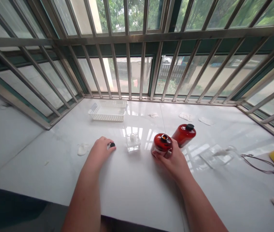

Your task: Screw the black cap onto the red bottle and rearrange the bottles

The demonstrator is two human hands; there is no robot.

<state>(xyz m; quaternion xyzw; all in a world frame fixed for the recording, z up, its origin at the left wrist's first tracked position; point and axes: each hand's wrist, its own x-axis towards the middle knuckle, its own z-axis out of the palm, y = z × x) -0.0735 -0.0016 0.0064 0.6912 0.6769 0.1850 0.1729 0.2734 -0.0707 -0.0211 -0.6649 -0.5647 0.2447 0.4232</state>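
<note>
The open red bottle (pixel 159 145) is held mouth up, its long axis near upright, beside a capped bottle (pixel 184 133); its body is clasped between thumb and fingers of the right hand (pixel 174 160); a black cap (pixel 112 145) is pinched at the fingertips of the left hand (pixel 100 148)

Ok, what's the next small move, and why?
I'd probably have the left hand set down the cap and let go. The right hand already has hold of the open bottle, and the clear jar sits between the hands, so a free left hand could likely steady it.
</note>
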